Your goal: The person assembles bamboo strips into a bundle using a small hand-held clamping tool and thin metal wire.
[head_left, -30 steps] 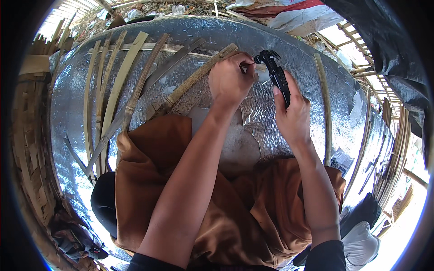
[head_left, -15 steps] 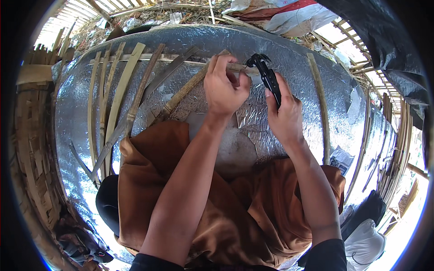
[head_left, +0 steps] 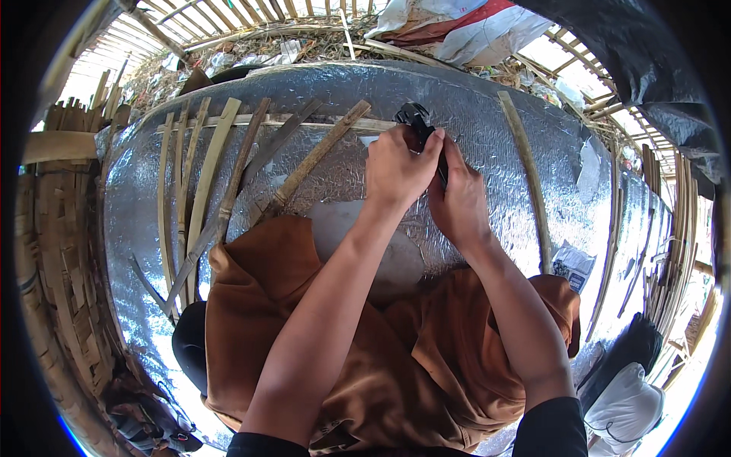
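A black hammer multi-tool (head_left: 413,114) with a claw-shaped head is held up over the silvery sheet, its head pointing away from me. My right hand (head_left: 463,199) grips its handle from the right side. My left hand (head_left: 397,174) is closed on the tool just below the head, thumb pressed along it. The two hands almost touch, and they hide most of the handle. Brown cloth (head_left: 426,365) covers my lap beneath my forearms.
Several bamboo strips (head_left: 211,169) lie on the silvery foil sheet (head_left: 480,84) to the left. One long strip (head_left: 527,175) lies right of my hands. A woven bamboo wall (head_left: 65,251) stands at far left, and a white bag (head_left: 624,407) sits at lower right.
My left hand has moved right from beside the hammer multi-tool and closed on it. My right hand has shifted slightly left and down in the picture with the tool.
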A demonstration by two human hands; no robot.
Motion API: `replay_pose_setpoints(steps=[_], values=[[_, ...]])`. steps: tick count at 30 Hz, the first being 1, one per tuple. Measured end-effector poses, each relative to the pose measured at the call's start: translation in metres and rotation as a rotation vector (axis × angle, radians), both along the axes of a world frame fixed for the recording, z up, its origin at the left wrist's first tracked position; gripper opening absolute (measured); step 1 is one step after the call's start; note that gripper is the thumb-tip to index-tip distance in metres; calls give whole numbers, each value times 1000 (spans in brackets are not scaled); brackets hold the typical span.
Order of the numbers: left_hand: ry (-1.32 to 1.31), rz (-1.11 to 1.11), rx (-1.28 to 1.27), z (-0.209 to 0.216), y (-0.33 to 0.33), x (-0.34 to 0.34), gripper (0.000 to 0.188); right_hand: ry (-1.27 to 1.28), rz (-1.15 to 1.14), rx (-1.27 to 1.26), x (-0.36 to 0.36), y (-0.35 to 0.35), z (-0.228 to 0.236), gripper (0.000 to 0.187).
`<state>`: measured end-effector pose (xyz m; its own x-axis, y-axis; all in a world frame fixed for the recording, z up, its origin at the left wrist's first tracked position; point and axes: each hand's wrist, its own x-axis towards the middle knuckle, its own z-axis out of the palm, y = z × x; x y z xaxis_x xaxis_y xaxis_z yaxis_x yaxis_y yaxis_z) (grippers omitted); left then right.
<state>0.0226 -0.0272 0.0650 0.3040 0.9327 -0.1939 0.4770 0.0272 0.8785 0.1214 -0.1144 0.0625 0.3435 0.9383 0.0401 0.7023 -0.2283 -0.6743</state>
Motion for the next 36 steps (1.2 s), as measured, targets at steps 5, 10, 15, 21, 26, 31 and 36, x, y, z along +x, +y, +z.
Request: replay_pose_setpoints(steps=[5, 10, 15, 21, 26, 31, 36], values=[[-46, 22, -18, -10, 0, 0, 40, 33, 60, 100, 0, -1, 4, 57], [13, -2, 41, -11, -3, -2, 34, 226, 45, -90, 15, 1, 16, 64], [104, -76, 73, -15, -5, -6, 36, 357, 44, -131, 38, 1, 12, 54], [18, -25, 68, -14, -5, -4, 38, -104, -8, 153, 60, 29, -24, 34], [2, -49, 64, -18, -3, -7, 39, -269, 104, 40, 55, 59, -46, 42], [9, -75, -18, -9, -1, -12, 36, -261, 156, 66, 58, 67, -57, 38], [-2, -76, -37, -12, 0, -13, 36, -293, 192, 83, 58, 74, -61, 41]])
